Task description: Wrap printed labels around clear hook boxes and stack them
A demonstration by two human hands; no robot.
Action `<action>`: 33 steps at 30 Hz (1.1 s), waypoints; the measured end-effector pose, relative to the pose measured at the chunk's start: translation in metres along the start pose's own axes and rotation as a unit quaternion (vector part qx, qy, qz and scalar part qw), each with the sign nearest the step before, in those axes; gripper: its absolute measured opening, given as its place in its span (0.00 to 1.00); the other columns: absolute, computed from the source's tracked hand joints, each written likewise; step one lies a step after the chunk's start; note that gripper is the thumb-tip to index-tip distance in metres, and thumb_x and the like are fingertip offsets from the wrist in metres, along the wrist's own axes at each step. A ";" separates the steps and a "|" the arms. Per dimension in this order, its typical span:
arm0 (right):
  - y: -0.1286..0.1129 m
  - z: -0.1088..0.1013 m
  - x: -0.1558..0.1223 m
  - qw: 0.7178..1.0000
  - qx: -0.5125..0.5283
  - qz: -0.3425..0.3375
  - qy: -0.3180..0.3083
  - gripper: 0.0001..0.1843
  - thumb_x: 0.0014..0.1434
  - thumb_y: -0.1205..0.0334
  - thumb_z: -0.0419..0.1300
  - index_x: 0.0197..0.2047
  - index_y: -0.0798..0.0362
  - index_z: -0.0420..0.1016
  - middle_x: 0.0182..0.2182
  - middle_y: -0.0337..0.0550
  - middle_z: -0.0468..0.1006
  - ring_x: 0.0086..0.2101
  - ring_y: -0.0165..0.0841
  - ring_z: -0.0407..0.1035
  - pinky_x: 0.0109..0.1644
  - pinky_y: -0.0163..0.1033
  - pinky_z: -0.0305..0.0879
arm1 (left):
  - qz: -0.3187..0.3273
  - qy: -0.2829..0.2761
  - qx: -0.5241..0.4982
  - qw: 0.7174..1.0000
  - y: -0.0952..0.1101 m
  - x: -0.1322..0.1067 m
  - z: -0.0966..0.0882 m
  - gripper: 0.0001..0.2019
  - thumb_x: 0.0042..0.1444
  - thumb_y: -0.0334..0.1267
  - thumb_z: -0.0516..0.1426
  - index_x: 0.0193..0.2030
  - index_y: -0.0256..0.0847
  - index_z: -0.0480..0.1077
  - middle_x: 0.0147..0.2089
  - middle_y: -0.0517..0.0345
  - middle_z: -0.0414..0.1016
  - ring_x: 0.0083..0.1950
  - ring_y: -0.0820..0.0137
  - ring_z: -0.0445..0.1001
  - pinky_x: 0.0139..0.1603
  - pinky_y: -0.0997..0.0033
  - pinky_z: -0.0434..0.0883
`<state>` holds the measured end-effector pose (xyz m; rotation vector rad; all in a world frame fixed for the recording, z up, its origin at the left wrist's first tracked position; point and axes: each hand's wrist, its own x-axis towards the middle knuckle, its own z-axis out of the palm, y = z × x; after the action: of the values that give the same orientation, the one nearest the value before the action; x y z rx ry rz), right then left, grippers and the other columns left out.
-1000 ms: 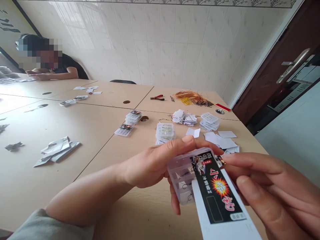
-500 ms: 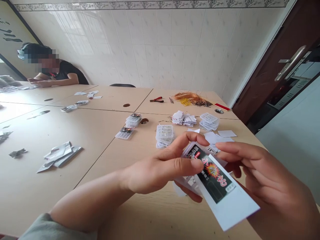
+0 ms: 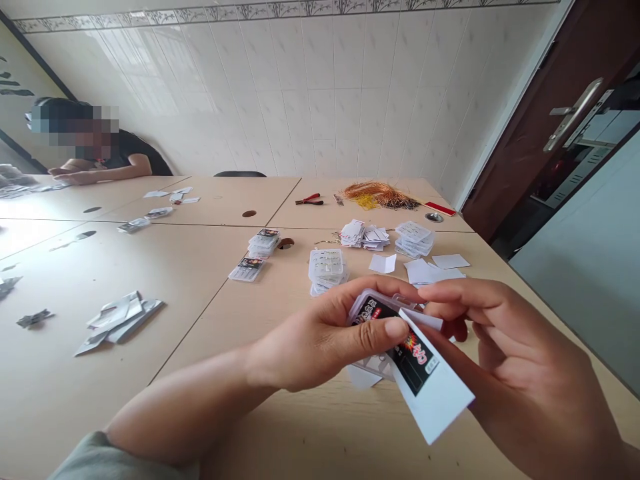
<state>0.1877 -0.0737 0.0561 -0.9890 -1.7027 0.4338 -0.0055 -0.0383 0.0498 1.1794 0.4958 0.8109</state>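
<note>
Over the desk (image 3: 280, 427) | I read left hand (image 3: 320, 340) closed on a clear plastic tackle box (image 3: 363, 307), thumb on its printed card sleeve (image 3: 430, 380) | right hand (image 3: 520, 360) half-curled, fingers gripping the sleeve

Quick count here: one left hand (image 3: 315, 340), one right hand (image 3: 530, 367), one clear box (image 3: 373, 367), one printed card (image 3: 433, 393), one pair of pliers (image 3: 309, 199).

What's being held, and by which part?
A clear plastic box with a printed card against it: left hand grips the side, thumb on the card; right hand at the far edge.
</note>
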 end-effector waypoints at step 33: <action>0.026 -0.030 0.017 0.981 -0.191 0.032 0.000 0.05 0.63 0.53 0.62 0.43 0.38 0.75 0.28 0.31 0.76 0.26 0.28 0.73 0.25 0.29 0.69 | 0.077 0.080 -0.013 0.994 0.010 0.001 -0.005 0.04 0.66 0.41 0.63 0.44 0.50 0.81 0.43 0.68 0.84 0.41 0.81 0.81 0.40 0.90 0.75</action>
<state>0.2237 -0.0502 0.0593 -1.3219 -1.7965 0.1469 -0.0110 -0.0327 0.0576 1.1448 0.5285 1.0465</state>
